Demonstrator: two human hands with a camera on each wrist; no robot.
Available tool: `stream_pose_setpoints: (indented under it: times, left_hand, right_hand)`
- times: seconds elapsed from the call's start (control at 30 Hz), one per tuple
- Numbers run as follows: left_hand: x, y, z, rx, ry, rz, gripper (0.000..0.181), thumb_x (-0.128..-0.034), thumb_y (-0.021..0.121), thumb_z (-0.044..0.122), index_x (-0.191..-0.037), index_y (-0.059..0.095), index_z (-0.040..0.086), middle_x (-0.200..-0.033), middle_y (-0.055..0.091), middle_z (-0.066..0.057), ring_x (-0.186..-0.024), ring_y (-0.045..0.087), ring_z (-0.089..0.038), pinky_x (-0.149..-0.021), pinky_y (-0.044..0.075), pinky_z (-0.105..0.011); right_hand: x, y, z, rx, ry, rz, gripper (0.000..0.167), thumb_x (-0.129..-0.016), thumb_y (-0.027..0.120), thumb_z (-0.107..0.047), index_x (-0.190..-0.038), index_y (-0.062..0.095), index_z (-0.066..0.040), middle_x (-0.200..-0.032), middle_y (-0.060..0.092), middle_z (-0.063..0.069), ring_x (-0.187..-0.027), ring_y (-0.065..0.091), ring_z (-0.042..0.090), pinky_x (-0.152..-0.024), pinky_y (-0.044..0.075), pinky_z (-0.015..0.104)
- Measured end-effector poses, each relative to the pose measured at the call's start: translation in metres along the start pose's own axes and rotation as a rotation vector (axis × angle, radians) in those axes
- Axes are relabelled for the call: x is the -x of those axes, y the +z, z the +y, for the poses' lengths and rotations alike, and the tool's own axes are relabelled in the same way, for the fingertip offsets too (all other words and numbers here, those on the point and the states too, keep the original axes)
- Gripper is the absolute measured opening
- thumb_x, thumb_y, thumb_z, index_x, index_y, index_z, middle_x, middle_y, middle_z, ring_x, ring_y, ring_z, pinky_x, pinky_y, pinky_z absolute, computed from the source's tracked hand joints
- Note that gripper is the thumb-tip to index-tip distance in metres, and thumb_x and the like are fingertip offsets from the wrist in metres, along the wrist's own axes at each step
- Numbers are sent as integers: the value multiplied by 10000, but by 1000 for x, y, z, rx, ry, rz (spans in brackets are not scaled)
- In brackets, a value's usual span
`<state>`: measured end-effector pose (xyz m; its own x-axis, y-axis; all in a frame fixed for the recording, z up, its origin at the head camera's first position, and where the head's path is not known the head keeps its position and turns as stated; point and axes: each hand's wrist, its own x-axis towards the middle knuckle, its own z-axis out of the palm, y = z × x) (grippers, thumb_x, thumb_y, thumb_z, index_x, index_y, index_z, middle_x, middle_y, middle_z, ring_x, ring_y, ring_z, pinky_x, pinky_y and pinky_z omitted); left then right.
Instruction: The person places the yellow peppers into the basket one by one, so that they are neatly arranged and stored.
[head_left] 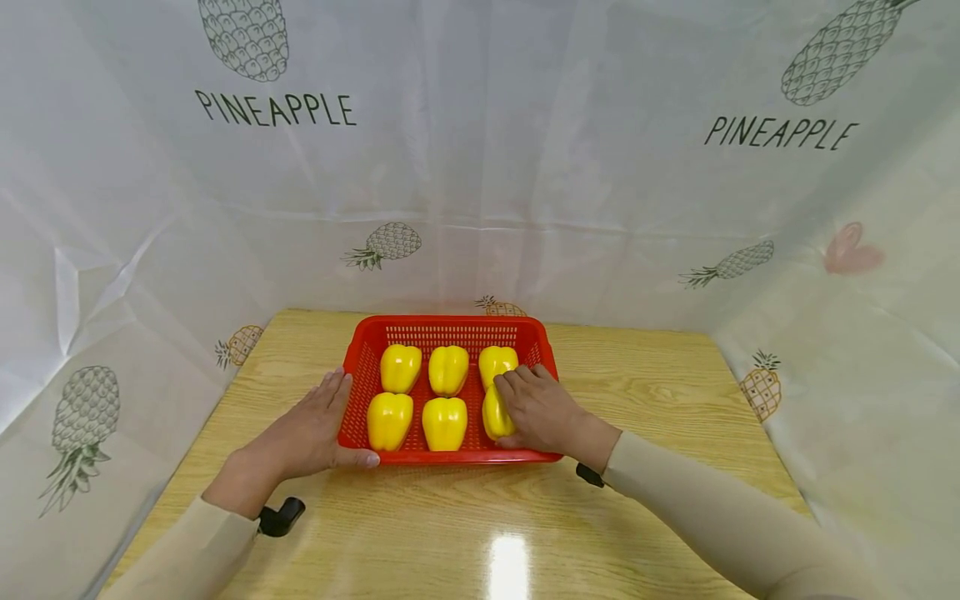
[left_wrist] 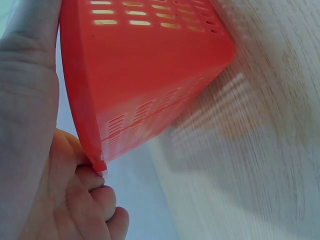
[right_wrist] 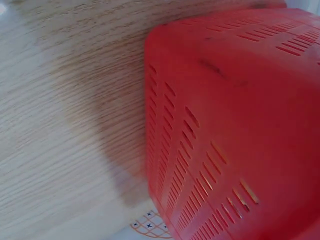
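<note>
A red plastic basket (head_left: pixel 450 457) with slotted walls stands on the table. Several yellow bell peppers lie inside in two rows. At the front right, my right hand (head_left: pixel 543 410) grips a bell pepper (head_left: pixel 492 414), covering its right side. Behind it, close to the fingertips, lies another bell pepper (head_left: pixel 497 362). My left hand (head_left: pixel 311 425) rests against the basket's front left corner, thumb along the front rim and fingers along the left side. The left wrist view shows that hand (left_wrist: pixel 75 195) touching the rim. No fingers show in the right wrist view, only the basket's outer wall (right_wrist: pixel 240 125).
The light wooden table (head_left: pixel 420 533) extends in front of the basket and to both sides. Whitish sheeting (head_left: pixel 480 158) printed with pineapples hangs behind and on both sides. Dark wrist-worn devices show at the left wrist (head_left: pixel 281 517) and right wrist (head_left: pixel 589 475).
</note>
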<state>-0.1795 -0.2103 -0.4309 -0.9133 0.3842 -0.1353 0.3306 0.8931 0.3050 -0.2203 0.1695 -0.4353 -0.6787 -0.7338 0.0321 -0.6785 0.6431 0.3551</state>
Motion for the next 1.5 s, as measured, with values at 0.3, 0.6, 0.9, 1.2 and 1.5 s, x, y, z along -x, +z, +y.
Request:
stream_pose_setpoints:
  times: [0.3, 0.6, 0.9, 1.2, 1.5]
  left_hand:
    - [1, 0, -2, 5, -2, 1, 1423, -756, 689, 862, -1620, 170, -143, -1709, 147, -349, -1576, 172, -550, -1252, 247, -664]
    - [2, 1, -2, 19, -7, -1, 1418, -756, 707, 846, -1626, 163, -133, -1713, 141, -342, -1576, 172, -549, -1248, 258, -666]
    - [3, 1, -1, 26, -4, 3, 1424, -753, 707, 849, -1626, 161, -134, -1711, 148, -345, -1572, 184, -550, -1245, 267, -664]
    - [2, 0, -1, 30, 4, 0, 1442, -745, 692, 870, -1623, 155, -141, -1707, 146, -352, -1573, 181, -551, -1248, 263, -662]
    - [3, 2, 3, 50, -2, -11, 1421, -761, 736, 818, -1625, 140, -140, -1709, 113, -358, -1575, 124, -570, -1255, 192, -693]
  right_hand:
    - [-6, 7, -3, -2, -46, -16, 919, -842, 677, -810, -1298, 525, -27, -1098, 624, 99, -1016, 588, 265, -934, 546, 347]
    - [-8, 9, -2, -12, -50, -79, 965, -862, 628, -829, -1391, 520, -29, -1194, 639, 106, -1078, 601, 278, -958, 551, 372]
    - [-6, 7, 3, -70, -56, -116, 1003, -884, 602, -824, -1472, 515, -16, -1342, 644, 124, -1214, 618, 301, -1072, 530, 418]
    - [-3, 5, 3, -85, -43, -112, 1004, -881, 618, -815, -1477, 518, -14, -1357, 640, 125, -1231, 609, 300, -1086, 522, 415]
    - [13, 4, 6, -165, 82, 78, 790, -991, 578, -681, -1426, 589, -21, -1351, 644, 145, -1231, 590, 337, -1082, 494, 500]
